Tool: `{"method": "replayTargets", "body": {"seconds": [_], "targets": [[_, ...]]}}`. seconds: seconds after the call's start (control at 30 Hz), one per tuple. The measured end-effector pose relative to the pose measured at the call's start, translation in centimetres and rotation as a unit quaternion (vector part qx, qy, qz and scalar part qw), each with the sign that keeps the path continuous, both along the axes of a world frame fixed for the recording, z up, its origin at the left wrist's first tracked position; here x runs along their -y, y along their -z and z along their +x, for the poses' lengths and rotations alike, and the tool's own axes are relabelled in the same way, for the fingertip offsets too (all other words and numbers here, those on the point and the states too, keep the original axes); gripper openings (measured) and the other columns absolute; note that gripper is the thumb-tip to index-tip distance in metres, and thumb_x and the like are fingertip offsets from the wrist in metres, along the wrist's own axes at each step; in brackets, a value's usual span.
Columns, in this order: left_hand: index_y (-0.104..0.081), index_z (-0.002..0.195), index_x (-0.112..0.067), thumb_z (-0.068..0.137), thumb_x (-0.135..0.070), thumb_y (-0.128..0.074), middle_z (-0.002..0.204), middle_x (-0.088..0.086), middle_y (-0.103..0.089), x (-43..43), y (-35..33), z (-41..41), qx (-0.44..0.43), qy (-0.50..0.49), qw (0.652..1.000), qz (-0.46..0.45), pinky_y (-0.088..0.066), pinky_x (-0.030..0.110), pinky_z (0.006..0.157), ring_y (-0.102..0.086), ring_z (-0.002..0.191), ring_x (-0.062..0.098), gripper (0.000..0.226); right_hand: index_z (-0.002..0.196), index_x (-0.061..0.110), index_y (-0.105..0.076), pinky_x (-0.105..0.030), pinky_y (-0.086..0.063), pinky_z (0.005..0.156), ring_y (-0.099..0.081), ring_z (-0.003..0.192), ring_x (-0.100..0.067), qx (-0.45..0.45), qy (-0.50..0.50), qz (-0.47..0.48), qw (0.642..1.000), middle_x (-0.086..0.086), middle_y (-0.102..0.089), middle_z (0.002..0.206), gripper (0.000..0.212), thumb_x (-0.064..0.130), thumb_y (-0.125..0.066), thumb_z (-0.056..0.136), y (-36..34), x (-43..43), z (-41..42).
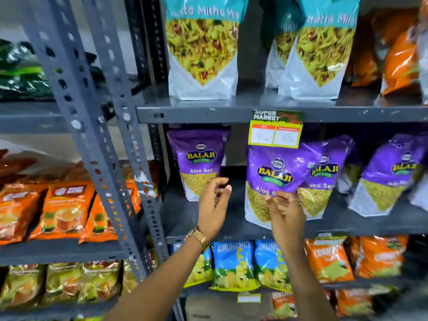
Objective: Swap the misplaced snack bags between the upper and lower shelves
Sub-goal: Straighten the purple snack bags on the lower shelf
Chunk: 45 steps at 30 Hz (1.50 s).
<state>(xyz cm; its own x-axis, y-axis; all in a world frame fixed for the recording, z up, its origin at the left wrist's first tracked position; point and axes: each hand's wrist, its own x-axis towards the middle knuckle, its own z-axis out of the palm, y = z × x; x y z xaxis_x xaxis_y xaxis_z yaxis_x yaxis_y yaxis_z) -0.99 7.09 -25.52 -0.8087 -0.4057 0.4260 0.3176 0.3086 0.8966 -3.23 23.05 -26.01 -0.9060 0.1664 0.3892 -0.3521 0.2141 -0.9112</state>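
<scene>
fingers: left hand (214, 206) fingers (222, 183) curled loosely, thumb and index apart, pinching nothing; right hand (288, 214) fingers (272, 200) spread and bent, tips on the lower front of the front purple bag (273, 179), not pinched around it
left hand: raised in the gap between two purple bags, clear of both; gold watch (196, 237) on the wrist
right hand: in front of the front purple bag's clear window, near its bottom edge
front purple bag: Balaji Aloo Sev, on the middle shelf (370, 224), at its front edge, leaning forward, top tucked behind the price tag (275, 134)
other purple bags: one further back toward the shelf's left end (200, 162); one just behind and right of the front bag (324, 177), overlapping it; one toward the right end (389, 174)
upper shelf: (208, 114) two teal-and-white mix bags (203, 49) (320, 47) upright at the front edge, well apart; orange bags (398, 56) at the right end
price tag: yellow and green, clipped to the upper shelf's front edge, hanging down
lower shelf: blue Crunchex bags (234, 262) at left, orange bags (328, 260) at right
left rack: (88, 126) slotted grey upright; orange packets (67, 209) on its shelf, gold packets (62, 281) below
blur: right edge and left rack soft, small print unreadable
</scene>
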Motion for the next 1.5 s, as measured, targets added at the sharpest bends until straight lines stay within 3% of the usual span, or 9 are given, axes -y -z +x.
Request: {"method": "replayTargets", "body": {"seconds": [0.07,0.2,0.3,0.43,0.7,1.03,1.2,1.37,1.5], "targets": [[-0.053,0.125,-0.009,0.094,-0.018,-0.058,0.13,0.011,-0.058,-0.6,2.7,-2.4,0.078,0.032,0.996,0.001,-0.046,0.007,0.083,-0.06,0.104,0.012,0.033,0.117,-0.003,-0.058,-0.048,-0.044,0.096,-0.058,0.108,-0.041,0.058,0.026,0.059,0.996,-0.026,-0.063,0.114,0.062,0.04,-0.064,0.073,2.3,-0.9,-1.8],[-0.032,0.146,-0.006,0.093,-0.035,-0.057,0.153,0.012,-0.037,-2.6,5.0,-5.9,0.204,0.074,0.976,-0.002,-0.032,0.044,0.118,-0.039,0.14,0.029,0.065,0.125,-0.009,-0.049,-0.044,-0.04,0.096,-0.052,0.116,-0.045,0.158,0.04,0.116,0.98,-0.034,-0.056,0.122,0.067,0.029,-0.074,0.077,5.2,-2.0,-4.2],[-0.022,0.15,-0.008,0.094,-0.044,-0.053,0.16,0.01,-0.026,-3.6,5.2,-7.8,0.246,0.104,0.963,0.031,-0.018,0.035,0.123,-0.025,0.149,0.023,0.074,0.127,-0.005,-0.049,-0.049,-0.047,0.1,-0.059,0.117,-0.039,0.17,0.014,0.086,0.982,-0.029,-0.062,0.123,0.085,0.053,-0.068,0.068,6.6,-1.8,-5.8],[-0.05,0.133,-0.024,0.068,-0.079,-0.058,0.138,0.002,-0.06,-3.7,6.7,-10.0,0.232,0.124,0.96,0.1,-0.039,0.048,0.114,-0.056,0.127,0.019,0.086,0.133,-0.002,-0.045,-0.053,-0.044,0.105,-0.055,0.124,-0.037,0.144,0.022,0.049,0.988,-0.025,-0.06,0.13,0.089,0.057,-0.064,0.069,7.7,-1.5,-6.6],[-0.057,0.114,-0.012,0.096,-0.03,-0.056,0.114,0.004,-0.069,-3.2,5.9,-7.5,0.165,0.134,0.966,0.147,-0.05,0.029,0.092,-0.066,0.094,0.001,0.025,0.122,0.012,-0.053,-0.056,-0.048,0.098,-0.059,0.117,-0.036,0.14,0.002,0.017,0.99,-0.019,-0.065,0.121,0.082,0.069,-0.066,0.065,9.6,-0.8,-7.0],[-0.05,0.13,-0.024,0.077,-0.038,-0.073,0.13,0.002,-0.064,2.4,7.2,-1.9,0.087,0.033,0.984,0.152,-0.047,0.043,0.107,-0.061,0.121,0.016,0.06,0.119,0.008,-0.055,-0.054,-0.054,0.089,-0.067,0.103,-0.031,0.139,-0.112,0.005,0.984,-0.02,-0.069,0.113,0.073,0.052,-0.073,0.064,7.7,5.8,-4.1],[-0.046,0.121,-0.045,0.08,-0.029,-0.071,0.123,-0.013,-0.063,4.6,7.4,-0.4,0.086,-0.027,0.988,0.127,-0.05,0.016,0.094,-0.062,0.11,-0.002,0.051,0.117,0.014,-0.055,-0.055,-0.054,0.088,-0.068,0.103,-0.029,0.144,-0.155,-0.004,0.977,-0.016,-0.07,0.111,0.084,0.067,-0.073,0.056,7.8,9.0,-3.4],[-0.035,0.143,-0.018,0.084,-0.027,-0.069,0.138,0.005,-0.054,5.5,7.3,0.0,0.084,-0.074,0.986,0.12,-0.043,0.031,0.104,-0.054,0.124,0.017,0.069,0.108,0.027,-0.049,-0.054,-0.054,0.088,-0.066,0.105,-0.031,0.15,-0.171,0.029,0.973,-0.016,-0.068,0.112,0.068,0.066,-0.07,0.056,7.7,10.5,-3.3],[-0.036,0.143,-0.022,0.081,-0.039,-0.07,0.141,0.006,-0.053,5.5,7.2,0.1,0.106,-0.092,0.982,0.126,-0.042,0.04,0.109,-0.052,0.128,0.02,0.073,0.107,0.03,-0.048,-0.054,-0.054,0.088,-0.066,0.106,-0.03,0.15,-0.166,0.035,0.974,-0.014,-0.066,0.113,0.065,0.065,-0.069,0.057,7.9,10.7,-3.4]]}}
